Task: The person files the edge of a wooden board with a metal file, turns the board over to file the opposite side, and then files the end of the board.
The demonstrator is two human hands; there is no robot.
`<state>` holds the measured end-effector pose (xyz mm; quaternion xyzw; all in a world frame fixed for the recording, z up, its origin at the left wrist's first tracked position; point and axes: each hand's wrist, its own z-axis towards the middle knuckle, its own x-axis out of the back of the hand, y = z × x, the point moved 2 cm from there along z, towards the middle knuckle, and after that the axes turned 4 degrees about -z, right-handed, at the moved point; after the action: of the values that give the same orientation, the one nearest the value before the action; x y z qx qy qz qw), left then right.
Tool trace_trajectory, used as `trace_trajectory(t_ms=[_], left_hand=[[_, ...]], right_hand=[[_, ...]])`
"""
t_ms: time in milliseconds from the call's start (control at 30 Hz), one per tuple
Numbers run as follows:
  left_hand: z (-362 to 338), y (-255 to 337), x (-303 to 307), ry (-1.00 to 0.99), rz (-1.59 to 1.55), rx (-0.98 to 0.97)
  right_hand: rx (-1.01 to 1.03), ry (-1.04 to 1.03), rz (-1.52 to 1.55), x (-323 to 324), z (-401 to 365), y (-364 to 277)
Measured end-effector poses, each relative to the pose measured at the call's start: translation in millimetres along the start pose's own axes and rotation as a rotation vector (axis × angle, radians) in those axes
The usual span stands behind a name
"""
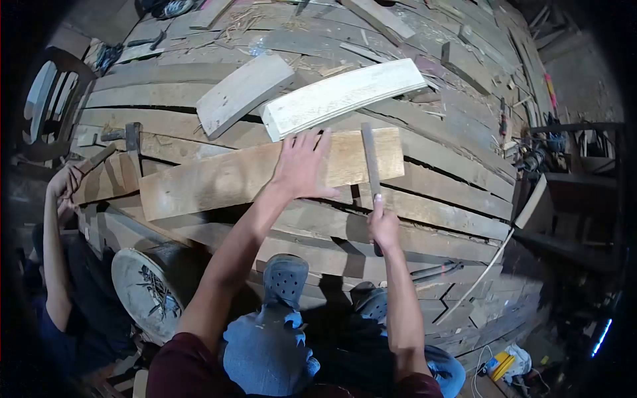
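A long pale wooden board (225, 176) lies across the planks in front of me, slightly tilted up to the right. My left hand (302, 162) rests flat on its middle with the fingers spread. In my right hand (383, 229) is a long flat metal file (370, 152), gripped at its lower end. Its blade points away from me and lies across the board near the right end. Just beyond the board are a curved whitish wooden piece (345, 93) and a shorter greyish block (244, 93).
At the left, another person's hand (65, 180) grips a wooden handle near a dark metal hammer head (133, 138). A bucket of nails (142, 292) stands below. Wood offcuts (466, 66) and shavings lie at the back. My clog (285, 278) is near the board.
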<state>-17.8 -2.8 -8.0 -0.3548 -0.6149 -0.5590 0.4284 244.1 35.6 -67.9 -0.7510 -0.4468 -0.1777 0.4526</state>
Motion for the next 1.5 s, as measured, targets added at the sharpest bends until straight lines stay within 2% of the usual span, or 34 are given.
trace_trajectory(t_ms=[67, 133, 200, 300, 433, 533, 567, 667, 700, 800, 833, 933, 1067, 1267, 1367, 1500], left_hand=[[-20, -18, 5, 0.064, 0.017, -0.032], [-41, -33, 8, 0.057, 0.118, 0.064], [-57, -46, 19, 0.079, 0.194, 0.124], [-58, -67, 13, 0.075, 0.039, 0.035], [-55, -74, 6, 0.14, -0.057, -0.081], [-44, -56, 1, 0.13, -0.042, -0.119], [-39, -46, -2, 0.106, -0.043, -0.113], [-14, -6, -12, 0.028, -0.049, -0.106], [-5, 7, -12, 0.045, -0.049, -0.122], [18, 22, -23, 0.008, -0.107, -0.05], [22, 25, -22, 0.01, -0.098, -0.043], [23, 27, -18, 0.018, -0.038, -0.065], [19, 28, -16, 0.017, -0.061, -0.057], [19, 31, -16, 0.002, -0.005, -0.032], [21, 30, -15, -0.003, -0.023, -0.036], [21, 27, -20, 0.044, -0.066, -0.062]], right_hand=[[0.033, 0.024, -0.014, -1, 3, 4], [0.102, 0.081, -0.051, -3, 8, 8], [0.109, 0.01, -0.056, 7, 8, 5], [0.118, -0.088, -0.056, 17, 14, 11], [0.082, -0.259, 0.009, 62, -12, -19], [0.301, -0.105, -0.154, 77, -11, 7], [0.27, -0.179, -0.159, 86, -12, 16], [0.303, -0.055, -0.248, 105, -30, 32], [0.384, 0.023, -0.28, 109, -34, 37], [0.382, 0.115, -0.223, 108, -31, 50], [0.321, 0.098, -0.203, 103, -27, 54], [0.324, 0.215, -0.111, 77, -26, 56], [0.291, 0.234, -0.066, 66, -36, 53], [0.355, 0.316, -0.082, 54, -44, 69], [0.284, 0.258, -0.192, 67, -24, 45], [0.368, 0.327, -0.161, 70, -3, 33]])
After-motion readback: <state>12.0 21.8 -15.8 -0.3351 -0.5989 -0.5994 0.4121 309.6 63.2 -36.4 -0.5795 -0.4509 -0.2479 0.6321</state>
